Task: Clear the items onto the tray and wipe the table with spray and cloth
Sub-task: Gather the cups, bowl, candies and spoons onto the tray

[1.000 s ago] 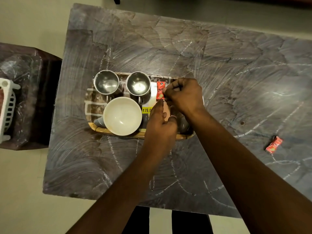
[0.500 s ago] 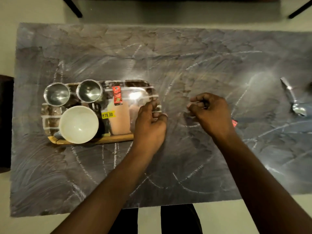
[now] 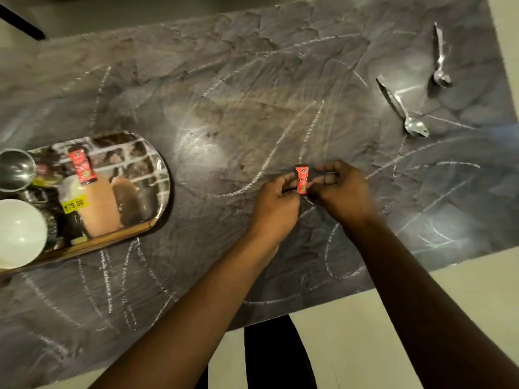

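In the centre our left hand and right hand both pinch a red sachet over the table. The tray at the left holds another sachet, a steel cup and a white bowl. At the upper right, two spoons are not yet cleared, and the wiping is left.

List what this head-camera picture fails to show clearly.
1. Head view: the tray, steel cup and bowl are cut off by the left edge.
2. Head view: print on the sachet is too small to read.
3. Head view: the left hand and right hand cover the sachet's lower edges.
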Demonstrator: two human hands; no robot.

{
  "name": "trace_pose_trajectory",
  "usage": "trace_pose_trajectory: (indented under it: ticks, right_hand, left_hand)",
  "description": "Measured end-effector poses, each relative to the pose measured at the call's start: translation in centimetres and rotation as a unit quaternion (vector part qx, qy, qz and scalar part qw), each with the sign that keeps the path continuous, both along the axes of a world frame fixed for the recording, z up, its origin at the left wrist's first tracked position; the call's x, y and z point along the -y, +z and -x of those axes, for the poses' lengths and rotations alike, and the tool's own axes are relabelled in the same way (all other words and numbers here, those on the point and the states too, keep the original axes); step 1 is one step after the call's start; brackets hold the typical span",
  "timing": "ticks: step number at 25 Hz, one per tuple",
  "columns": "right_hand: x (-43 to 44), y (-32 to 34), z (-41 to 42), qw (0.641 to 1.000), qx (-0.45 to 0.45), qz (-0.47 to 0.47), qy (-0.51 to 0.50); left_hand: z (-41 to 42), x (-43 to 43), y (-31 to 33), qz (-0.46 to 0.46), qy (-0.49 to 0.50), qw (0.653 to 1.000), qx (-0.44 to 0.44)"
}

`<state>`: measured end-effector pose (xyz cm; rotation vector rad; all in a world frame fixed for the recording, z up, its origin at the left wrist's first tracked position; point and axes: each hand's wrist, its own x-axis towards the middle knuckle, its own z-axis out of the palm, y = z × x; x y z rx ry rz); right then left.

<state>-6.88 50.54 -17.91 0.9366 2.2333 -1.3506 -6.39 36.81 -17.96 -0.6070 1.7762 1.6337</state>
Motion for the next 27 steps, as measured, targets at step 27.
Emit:
trace_pose_trajectory:
  ticks: [27]
  right_hand:
    - [28.5, 1.6, 8.5, 0.977, -0.022, 0.135, 0.165]
  left_hand:
    - [0.3, 24.8, 1.6, 0.017, 0.42, 0.907, -0.018]
